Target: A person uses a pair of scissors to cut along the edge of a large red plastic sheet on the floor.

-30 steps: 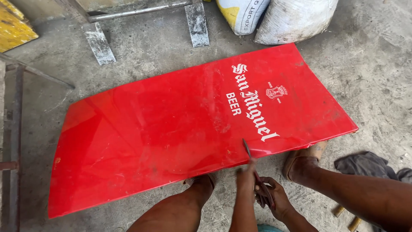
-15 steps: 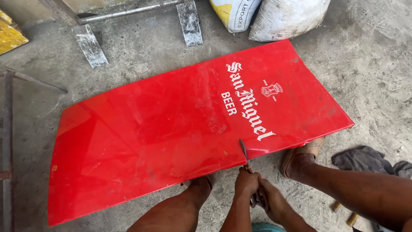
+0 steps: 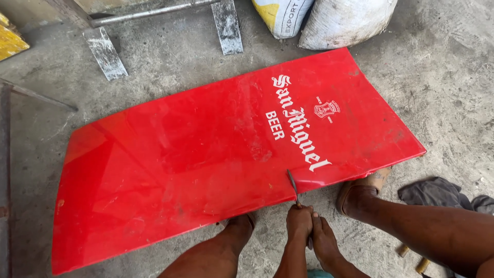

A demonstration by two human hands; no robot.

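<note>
Left hand [image 3: 298,222], right hand [image 3: 324,242] fisted, side by side, low.

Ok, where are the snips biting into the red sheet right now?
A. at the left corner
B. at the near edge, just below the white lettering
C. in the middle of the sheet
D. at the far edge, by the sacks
B: both hands grip the snips, whose blades enter the red sheet at its near edge, just below the white lettering.

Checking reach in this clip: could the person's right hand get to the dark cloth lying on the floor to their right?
Probably yes. The right hand grips the snips at the red sheet's edge; only the right leg lies between it and the dark cloth.
</note>
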